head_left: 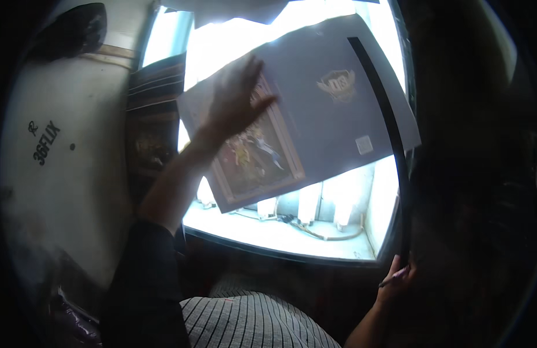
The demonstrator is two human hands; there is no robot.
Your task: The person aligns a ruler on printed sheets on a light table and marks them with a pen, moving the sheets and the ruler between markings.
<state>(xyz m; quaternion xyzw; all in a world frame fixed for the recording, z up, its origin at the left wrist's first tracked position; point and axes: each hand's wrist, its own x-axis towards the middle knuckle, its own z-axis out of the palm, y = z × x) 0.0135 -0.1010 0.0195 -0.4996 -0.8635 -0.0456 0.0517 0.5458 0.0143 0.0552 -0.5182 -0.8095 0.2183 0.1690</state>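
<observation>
Two bare hands in view, one printed sheet between them and a light box. Left hand is raised, fingers spread wide and flat, palm pressed against the large purple-grey printed sheet with a framed colour picture; it grips nothing, just rests on the sheet's left part over the picture panel. Sheet is tilted, lower-left corner down, upper-right corner up, and it hangs over the bright white backlit glass panel of the light box, covering most of the lit area; whether it touches the glass I cannot tell. Narrow black strip runs down the sheet's right side in a curve toward the lower right. Right hand is low at the box's lower-right corner, fingers curled closed around a thin dark pen-like stick; it sits at the foot of the black strip, contact with the strip unclear. Inside the box, white tube lamps and a loose cable show under the sheet's lower edge. Dark wooden frame stands at the box's left edge, white curved surface with black print further left. Dark sleeve on the left forearm, striped cloth at the bottom.
</observation>
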